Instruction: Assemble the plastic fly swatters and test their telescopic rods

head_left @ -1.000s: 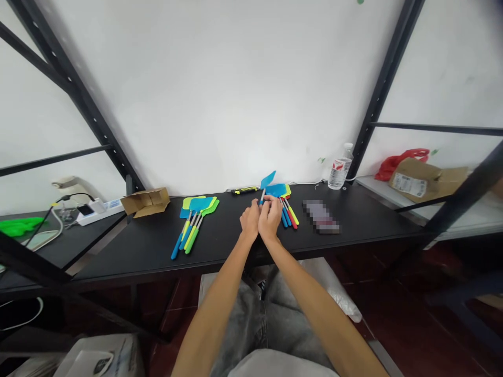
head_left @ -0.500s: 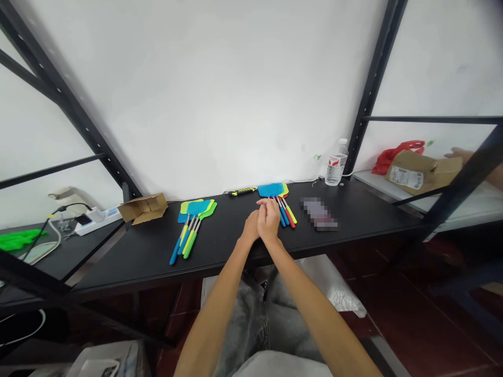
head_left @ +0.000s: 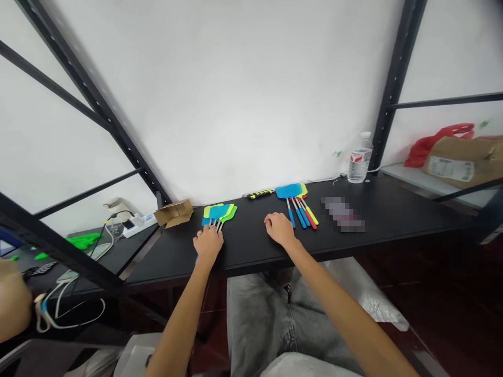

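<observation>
On the left of the black tabletop lies a fan of fly swatters with blue, yellow and green heads. My left hand is closed over their handles, which it mostly hides. A second bunch of fly swatters lies right of the middle, with blue and yellow heads and blue, red and yellow handles. My right hand rests on the table just left of those handles, its fingers curled in and nothing visible in them.
An open cardboard box sits at the back left, near a white power strip. A yellow-and-black tool lies by the wall. To the right are a blurred-out flat object and a water bottle. Black metal posts frame the table.
My hands were clasped together in the middle and have parted. The left has moved onto the left swatters' handles; the right lies on the table. The view has turned a little left.
</observation>
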Tool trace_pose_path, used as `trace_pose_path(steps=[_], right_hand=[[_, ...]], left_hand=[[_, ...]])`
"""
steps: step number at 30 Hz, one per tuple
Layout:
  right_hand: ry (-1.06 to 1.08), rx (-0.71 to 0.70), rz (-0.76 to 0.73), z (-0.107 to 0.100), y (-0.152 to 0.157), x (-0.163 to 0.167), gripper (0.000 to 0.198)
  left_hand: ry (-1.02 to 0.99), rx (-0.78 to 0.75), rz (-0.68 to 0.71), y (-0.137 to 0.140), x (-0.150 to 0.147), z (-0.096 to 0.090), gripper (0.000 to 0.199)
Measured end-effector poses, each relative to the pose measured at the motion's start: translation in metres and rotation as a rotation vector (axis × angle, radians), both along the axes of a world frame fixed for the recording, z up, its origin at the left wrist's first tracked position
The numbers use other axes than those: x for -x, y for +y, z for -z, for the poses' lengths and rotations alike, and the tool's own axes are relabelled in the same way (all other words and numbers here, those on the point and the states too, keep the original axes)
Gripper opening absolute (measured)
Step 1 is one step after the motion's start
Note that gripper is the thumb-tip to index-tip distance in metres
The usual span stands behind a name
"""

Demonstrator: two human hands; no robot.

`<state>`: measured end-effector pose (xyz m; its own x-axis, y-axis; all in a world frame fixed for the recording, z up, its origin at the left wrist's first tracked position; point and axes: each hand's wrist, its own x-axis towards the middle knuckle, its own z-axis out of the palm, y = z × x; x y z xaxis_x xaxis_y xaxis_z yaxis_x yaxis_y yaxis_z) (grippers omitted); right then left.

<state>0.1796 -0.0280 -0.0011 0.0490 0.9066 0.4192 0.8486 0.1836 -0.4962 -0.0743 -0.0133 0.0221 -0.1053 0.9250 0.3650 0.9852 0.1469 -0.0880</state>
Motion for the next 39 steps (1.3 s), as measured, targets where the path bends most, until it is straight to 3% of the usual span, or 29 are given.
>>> trace_pose_path(steps=[9,13,24,29,33,36,39], right_hand=[[0.003,0.0,0.023,0.0,0.001,-0.001,0.025],[0.024,-0.006,0.02,0.0,0.001,-0.001,0.025],[0.062,0.007,0.017,0.0,0.002,-0.002,0.026],[0.094,0.015,0.011,0.0,0.004,-0.002,0.026],[0.216,-0.021,-0.034,0.001,0.006,-0.004,0.027],[0.429,-0.038,-0.116,0.003,0.012,-0.007,0.035],[0.699,-0.05,-0.213,0.007,0.022,-0.012,0.046]], left_hand=[[0.149,-0.079,0.057,0.005,-0.003,0.001,0.037],[0.154,-0.03,0.075,0.005,-0.003,-0.003,0.038],[0.231,0.145,0.091,0.004,-0.007,-0.052,0.034],[0.168,0.154,0.089,0.001,-0.01,-0.067,0.038],[-0.032,0.122,0.269,0.004,-0.024,-0.058,0.042],[-0.196,0.105,0.487,0.004,-0.052,-0.038,0.042],[-0.304,0.119,0.614,0.001,-0.085,-0.016,0.044]])
